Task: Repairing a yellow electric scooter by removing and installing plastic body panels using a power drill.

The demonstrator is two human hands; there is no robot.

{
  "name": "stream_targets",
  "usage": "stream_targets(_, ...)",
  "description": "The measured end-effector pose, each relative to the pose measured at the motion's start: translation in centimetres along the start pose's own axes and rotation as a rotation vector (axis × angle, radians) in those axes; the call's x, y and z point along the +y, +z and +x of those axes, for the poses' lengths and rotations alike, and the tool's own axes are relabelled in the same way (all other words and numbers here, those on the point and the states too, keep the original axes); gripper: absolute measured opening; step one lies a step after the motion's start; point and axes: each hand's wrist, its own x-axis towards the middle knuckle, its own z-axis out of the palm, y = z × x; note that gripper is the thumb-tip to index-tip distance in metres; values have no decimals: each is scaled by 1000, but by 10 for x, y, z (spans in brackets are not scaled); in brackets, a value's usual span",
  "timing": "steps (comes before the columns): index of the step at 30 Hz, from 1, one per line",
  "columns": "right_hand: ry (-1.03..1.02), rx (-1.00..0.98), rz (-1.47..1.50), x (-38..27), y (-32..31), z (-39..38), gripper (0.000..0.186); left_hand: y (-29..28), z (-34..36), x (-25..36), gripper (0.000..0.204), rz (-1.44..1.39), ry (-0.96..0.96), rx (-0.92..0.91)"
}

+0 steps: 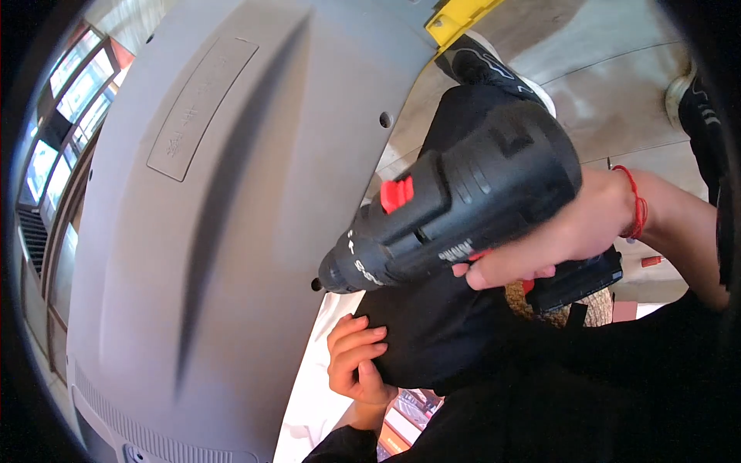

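Centrally, a black power drill (471,189) lay slanted across the view, its nose at the lower right edge of a large, curved grey panel (255,201), just beside a dark hole (316,285); whether the two touched could not be told. That slant seemingly kept the nose close to the hole. The person's right hand (532,255), with a red cord (639,207) at the wrist, was wrapped firmly around the drill's handle, a finger near the red trigger, probably to bear the weight and keep the switch within reach. The left hand (356,359) was half open below the nose, fingers loosely curled beside the dark-clothed leg (440,332); its palm was hidden, so whether it held anything was unclear.
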Motion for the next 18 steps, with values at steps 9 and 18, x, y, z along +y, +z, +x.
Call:
stream_targets(9, -578, 60, -349, 3, -9, 2, 21, 3, 0, 3, 28, 46, -24, -15)
stream_targets(18, -812, 121, -352, 9, -2, -3, 27, 7, -1, 8, 32, -7, -49, 50)
